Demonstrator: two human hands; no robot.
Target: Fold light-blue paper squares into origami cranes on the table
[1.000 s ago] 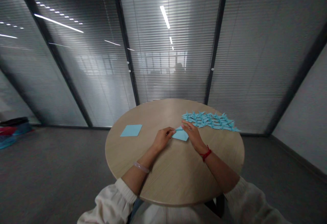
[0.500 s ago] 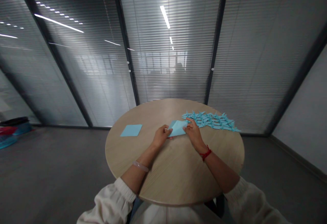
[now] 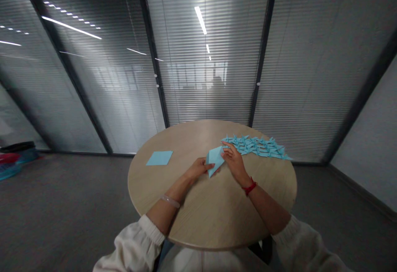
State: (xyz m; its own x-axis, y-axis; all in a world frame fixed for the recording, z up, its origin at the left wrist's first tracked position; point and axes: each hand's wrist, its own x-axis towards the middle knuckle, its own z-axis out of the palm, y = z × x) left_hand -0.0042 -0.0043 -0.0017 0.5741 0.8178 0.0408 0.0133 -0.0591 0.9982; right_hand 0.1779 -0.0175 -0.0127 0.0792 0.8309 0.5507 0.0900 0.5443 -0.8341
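A light blue folded paper [image 3: 214,158] stands raised above the middle of the round wooden table [image 3: 186,205], tilted with a point hanging down. My left hand [image 3: 198,167] pinches its lower left edge. On its right side, my right hand [image 3: 233,160] grips it with bent fingers. A red cord circles my right wrist and a pale bangle my left.
A flat blue paper square [image 3: 159,158] lies on the table's left part. Several folded blue paper cranes [image 3: 256,145] are spread in rows at the far right edge. Glass walls with shut blinds stand behind the table. Grey floor surrounds it.
The paper lay flat as a triangle under both hands. It has since been lifted and turned, and now stands tilted between my fingers.
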